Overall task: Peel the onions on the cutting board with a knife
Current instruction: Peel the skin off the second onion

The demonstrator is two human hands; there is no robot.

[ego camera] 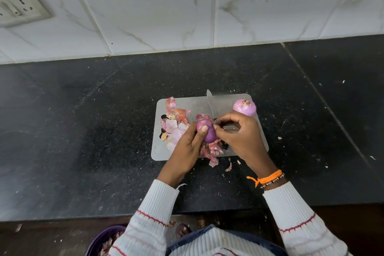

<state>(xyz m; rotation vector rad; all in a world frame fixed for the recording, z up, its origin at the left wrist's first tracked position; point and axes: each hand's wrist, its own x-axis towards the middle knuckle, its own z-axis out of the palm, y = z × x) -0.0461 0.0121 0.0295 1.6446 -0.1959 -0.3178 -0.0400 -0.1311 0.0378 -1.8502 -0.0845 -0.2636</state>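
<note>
A grey cutting board [162, 151] lies on the black counter. My left hand [187, 147] holds a purple onion [206, 132] just above the board, thumb pressed on its side. My right hand [241, 133] grips a knife [212, 106], blade pointing away toward the wall, with its fingertips pinching at the onion's top where a flap of skin stands up. A second onion [244, 107] with its skin partly on sits at the board's far right corner. Loose pink skins [174, 127] are piled on the board's left half.
The black stone counter [83, 131] runs to a white tiled wall [166, 6] with a socket plate [16, 6] at far left. Skin scraps [214, 161] lie off the board's near edge. A purple bowl [101, 243] sits below the counter edge.
</note>
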